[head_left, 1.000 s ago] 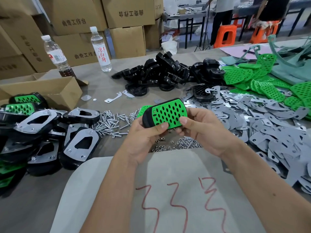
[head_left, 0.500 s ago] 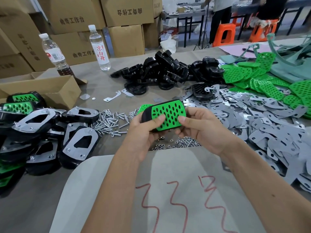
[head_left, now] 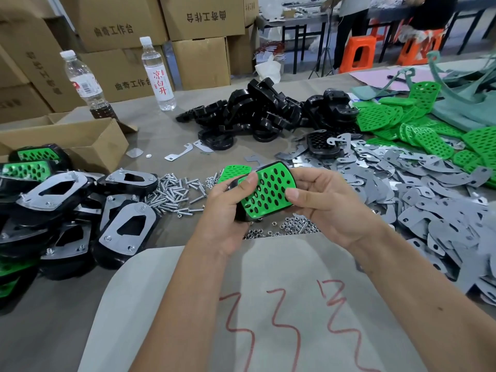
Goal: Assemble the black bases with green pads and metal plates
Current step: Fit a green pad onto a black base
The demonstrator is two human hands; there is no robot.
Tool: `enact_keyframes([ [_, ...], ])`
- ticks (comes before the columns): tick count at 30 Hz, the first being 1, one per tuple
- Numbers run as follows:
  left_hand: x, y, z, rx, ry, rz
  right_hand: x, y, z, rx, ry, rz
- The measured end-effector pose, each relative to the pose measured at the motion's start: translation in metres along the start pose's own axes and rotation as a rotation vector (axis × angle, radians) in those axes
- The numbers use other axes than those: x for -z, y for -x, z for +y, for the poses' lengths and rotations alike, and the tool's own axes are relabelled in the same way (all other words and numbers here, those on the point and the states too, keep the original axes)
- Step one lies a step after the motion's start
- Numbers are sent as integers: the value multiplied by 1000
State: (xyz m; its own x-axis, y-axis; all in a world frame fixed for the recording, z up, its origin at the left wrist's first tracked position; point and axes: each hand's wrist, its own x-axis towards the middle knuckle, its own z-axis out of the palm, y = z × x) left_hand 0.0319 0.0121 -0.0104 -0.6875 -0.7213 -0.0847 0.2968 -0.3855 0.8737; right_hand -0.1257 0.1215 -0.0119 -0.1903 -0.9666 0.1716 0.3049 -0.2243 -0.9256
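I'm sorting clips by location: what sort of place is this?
Probably a small factory assembly workshop: a worktable heaped with black bases, metal plates and screws, with stacked cartons behind.

One camera on my head looks forward and down, close over my hands (head_left: 271, 208) and the table (head_left: 161, 135), boxes (head_left: 118, 49) beyond.

Two water bottles (head_left: 158, 73) stand at the far left of the counter (head_left: 150, 135), one with brown liquid at its bottom; stacked cardboard boxes (head_left: 198, 17) behind them; an open carton (head_left: 88, 140) nearby; orange stools (head_left: 359, 53) farther back
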Motion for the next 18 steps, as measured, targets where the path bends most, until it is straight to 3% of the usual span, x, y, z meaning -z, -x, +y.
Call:
enact_keyframes([
  [6, -2, -2, 1, -4, -140, 109, 2, -2, -1, -120, -24, 12],
  [13, -1, -4, 3, 54, -105, 166, -12, -2, 8, -33, 149, 159],
  [18, -1, -5, -1, -53, -243, 229, -17, -4, 8, -8, 181, 289],
])
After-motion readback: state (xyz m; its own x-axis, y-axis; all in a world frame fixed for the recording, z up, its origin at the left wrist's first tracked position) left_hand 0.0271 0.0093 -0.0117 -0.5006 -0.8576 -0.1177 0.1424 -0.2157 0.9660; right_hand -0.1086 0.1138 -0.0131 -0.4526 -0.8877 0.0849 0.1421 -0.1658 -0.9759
